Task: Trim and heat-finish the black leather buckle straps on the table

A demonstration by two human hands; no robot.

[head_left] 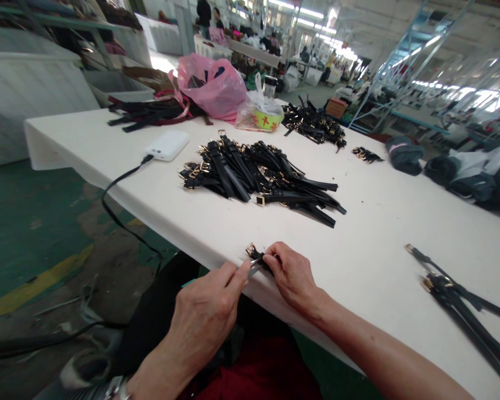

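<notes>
At the table's near edge my right hand [294, 278] pinches a short black strap [256, 254] with a gold buckle on its far end. My left hand [208, 314] is closed around a slim metal tool [255, 263], whose tip meets the strap beside my right fingertips. A teal end [189, 283] shows behind the left hand; most of the tool is hidden in the grip, so its exact kind cannot be made out. Beyond both hands lies a heap of black buckle straps [237, 169]. A few more loose straps [462, 305] rest at the right.
On the white table [370, 239] are a white power bank [168, 145] with a black cable [116, 211], a pink bag [212, 86], a clear bag with a yellow-green roll [266, 119], further strap piles [316, 125] and dark rolled bundles [404, 154]. A white bin [33, 89] stands left.
</notes>
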